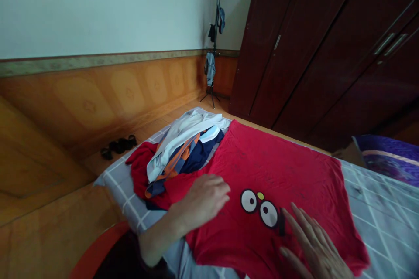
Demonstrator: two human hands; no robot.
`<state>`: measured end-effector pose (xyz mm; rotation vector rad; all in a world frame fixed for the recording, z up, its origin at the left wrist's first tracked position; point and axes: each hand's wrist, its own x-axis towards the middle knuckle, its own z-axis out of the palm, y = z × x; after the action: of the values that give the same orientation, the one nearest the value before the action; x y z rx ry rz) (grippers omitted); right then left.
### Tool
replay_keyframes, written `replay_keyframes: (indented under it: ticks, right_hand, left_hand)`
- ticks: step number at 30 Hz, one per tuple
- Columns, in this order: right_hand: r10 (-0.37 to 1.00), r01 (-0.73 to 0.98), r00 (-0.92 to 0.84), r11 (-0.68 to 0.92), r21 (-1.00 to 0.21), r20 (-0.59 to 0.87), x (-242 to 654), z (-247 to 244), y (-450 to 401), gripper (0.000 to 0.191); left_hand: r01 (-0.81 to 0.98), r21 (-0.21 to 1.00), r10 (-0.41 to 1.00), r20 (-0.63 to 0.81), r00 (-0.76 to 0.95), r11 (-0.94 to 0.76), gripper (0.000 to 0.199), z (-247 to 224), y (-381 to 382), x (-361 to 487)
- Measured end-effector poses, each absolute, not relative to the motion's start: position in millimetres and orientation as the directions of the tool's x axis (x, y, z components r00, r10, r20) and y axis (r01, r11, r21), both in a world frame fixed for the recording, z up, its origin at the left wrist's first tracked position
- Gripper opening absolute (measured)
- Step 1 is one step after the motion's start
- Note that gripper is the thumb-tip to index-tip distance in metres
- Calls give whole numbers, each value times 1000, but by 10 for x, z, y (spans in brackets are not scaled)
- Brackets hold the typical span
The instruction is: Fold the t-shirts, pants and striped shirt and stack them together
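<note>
A red T-shirt (288, 168) lies spread over the bed, its print of two round cartoon eyes and a yellow dot facing up. Over the shirt's left part, near its sleeve, is my left hand (204, 198). Its fingers are curled in and no cloth is drawn up to them; their undersides are hidden. My right hand (314, 244) is at the lower right with fingers stretched out flat, over the shirt beside the printed eyes. I cannot tell whether its palm touches the cloth.
A heap of clothes (183, 152) in white, navy, orange and red sits at the bed's far left corner. A grey checked sheet (382, 209) covers the bed. Beyond stand a coat rack (215, 43) and dark wardrobes (314, 43). Dark shoes (118, 146) are on the floor.
</note>
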<state>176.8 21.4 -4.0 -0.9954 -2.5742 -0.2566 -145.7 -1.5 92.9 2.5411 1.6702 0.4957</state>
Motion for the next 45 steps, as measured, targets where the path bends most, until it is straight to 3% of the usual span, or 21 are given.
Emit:
replay_keyframes:
  ticks: [4,10,15,20,24,29,34,40,45]
  right_hand:
    - [540,589,-752,808,16,378,1226,218,187,79]
    - [368,338,-906,927,-164,209,546,282,163,71]
    - [326,287,-935,926,-244,138,394,83,189,69]
    - [313,265,-931,933,-243,187,421,-23,220,67]
    - [304,247,-929,935,-256,212,422,-40,240,67]
    - [285,232,-937,940,-250,204,417,-70,270,69]
    - [276,212,-934,939,-272,225,428,-34,278,67]
    - [266,202,-938,940,-276,221,421,-26,280,66]
    - [274,207,-935,937,-283,224,418,-51,286,66]
  left_hand:
    - [990,136,982,190,11,-38,17,763,-55,-2165]
    - [996,70,984,169,-62,51,26,617,-164,-2398]
    - [972,233,984,167,-65,25,12,599,-191,-2358]
    - [874,461,930,228,-287,156,17,565,-160,-2399]
    - [777,612,920,205,-335,146,19,524,-119,-2422]
    - [619,774,975,13,-222,131,61,556,-297,-2445]
    - [612,786,987,17,-161,87,62,613,-493,-2456]
    - [515,856,947,124,-295,49,30,653,-415,-2430]
    - [428,899,918,93,-385,88,30,705,-313,-2347]
